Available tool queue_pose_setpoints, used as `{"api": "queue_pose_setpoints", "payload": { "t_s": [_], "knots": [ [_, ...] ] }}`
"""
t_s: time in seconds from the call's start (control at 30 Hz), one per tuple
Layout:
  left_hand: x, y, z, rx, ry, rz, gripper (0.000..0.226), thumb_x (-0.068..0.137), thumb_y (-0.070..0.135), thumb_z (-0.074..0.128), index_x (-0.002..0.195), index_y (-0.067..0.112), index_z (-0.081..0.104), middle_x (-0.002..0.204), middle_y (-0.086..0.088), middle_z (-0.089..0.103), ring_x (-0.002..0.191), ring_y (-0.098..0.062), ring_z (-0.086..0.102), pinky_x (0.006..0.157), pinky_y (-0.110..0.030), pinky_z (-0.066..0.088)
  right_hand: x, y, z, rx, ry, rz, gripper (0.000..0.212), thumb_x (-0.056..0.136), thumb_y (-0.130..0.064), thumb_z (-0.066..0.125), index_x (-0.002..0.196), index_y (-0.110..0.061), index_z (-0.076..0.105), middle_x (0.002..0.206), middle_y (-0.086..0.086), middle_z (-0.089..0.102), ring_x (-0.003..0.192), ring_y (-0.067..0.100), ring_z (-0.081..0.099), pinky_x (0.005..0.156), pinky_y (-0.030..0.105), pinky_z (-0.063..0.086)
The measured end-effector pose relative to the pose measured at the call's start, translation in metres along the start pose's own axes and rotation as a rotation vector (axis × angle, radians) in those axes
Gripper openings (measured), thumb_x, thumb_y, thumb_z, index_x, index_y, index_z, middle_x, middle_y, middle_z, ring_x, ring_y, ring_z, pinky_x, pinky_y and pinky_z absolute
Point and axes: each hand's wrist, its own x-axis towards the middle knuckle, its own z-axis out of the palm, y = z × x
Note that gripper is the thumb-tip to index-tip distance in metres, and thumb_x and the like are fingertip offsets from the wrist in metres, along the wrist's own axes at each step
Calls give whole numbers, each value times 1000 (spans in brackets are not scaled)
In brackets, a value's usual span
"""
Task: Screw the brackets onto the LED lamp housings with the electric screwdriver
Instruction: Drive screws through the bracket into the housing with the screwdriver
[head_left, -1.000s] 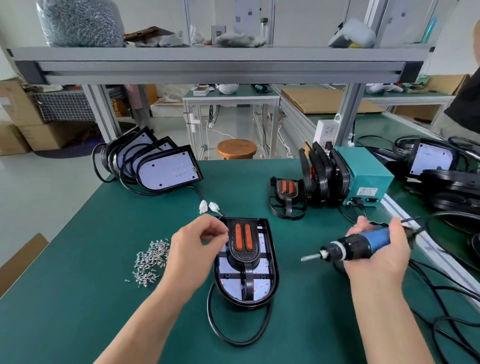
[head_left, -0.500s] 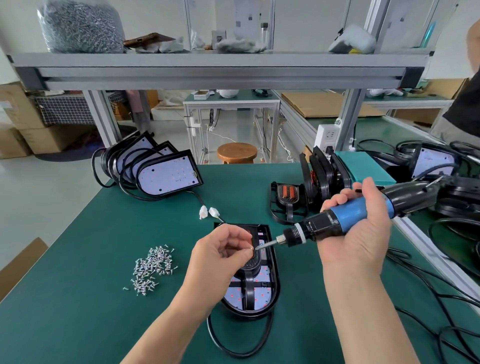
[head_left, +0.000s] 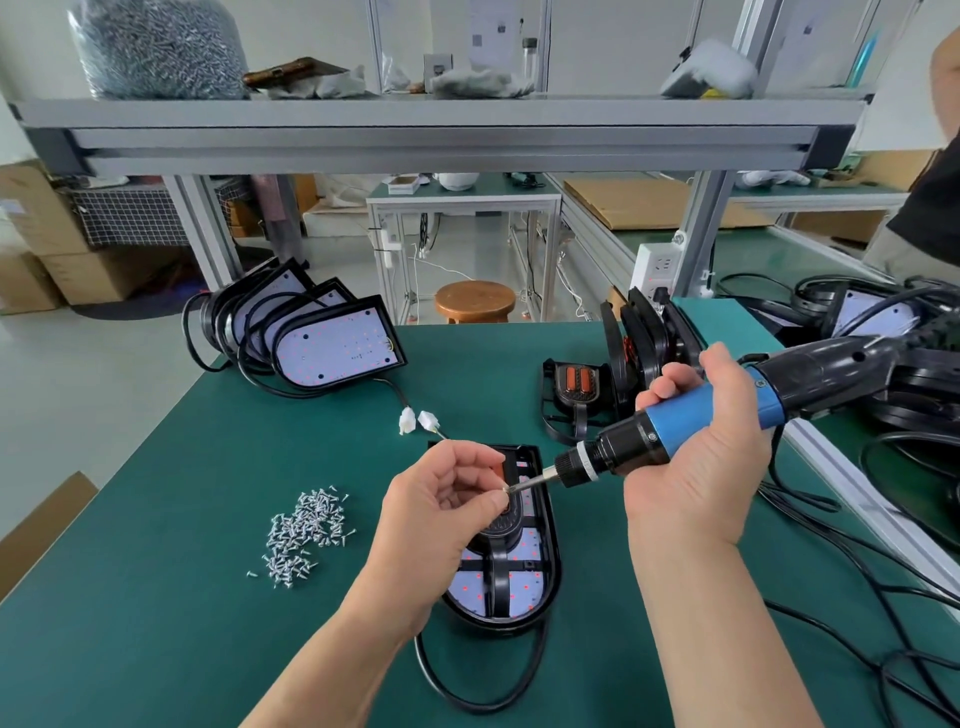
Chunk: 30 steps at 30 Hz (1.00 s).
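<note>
A black LED lamp housing (head_left: 524, 587) lies flat on the green table, with a black bracket (head_left: 496, 564) across its white LED board. My right hand (head_left: 698, 467) grips the blue and black electric screwdriver (head_left: 711, 410), which is tilted with its bit pointing left. My left hand (head_left: 441, 512) hovers over the housing's upper half and pinches a small screw (head_left: 508, 488) at the bit tip. A pile of loose silver screws (head_left: 304, 535) lies to the left of the housing.
A fan of leaning lamp housings (head_left: 322, 343) stands at the back left. More brackets (head_left: 574, 395) and stacked parts sit at the back right. Black cables (head_left: 883, 618) spread over the right side. A metal shelf (head_left: 441, 135) hangs overhead. Another person stands at the far right.
My right hand raised the screwdriver from low on the right and swung its bit left to my left hand. The left hand lifted off the housing with a screw, meeting the bit.
</note>
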Motion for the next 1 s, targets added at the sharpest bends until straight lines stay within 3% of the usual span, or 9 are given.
{"api": "queue_pose_setpoints", "payload": {
  "t_s": [0.63,1.0],
  "knots": [
    [-1,-4,1,1,4,12,45,82,-13,71,93,30,75,82,1,72,80,-10,65,78,-18,53,0,4,-7,49,22,-18,16,95,-18,66,98,-8,54,71,1,60,58,13,52,59,23,47],
    [-8,-13,4,244,78,130,48,84,-6,72,98,41,71,87,9,71,87,-12,67,87,-28,54,5,18,-14,45,2,-65,15,93,-18,70,99,-15,57,71,0,63,61,14,56,62,24,50]
  ]
}}
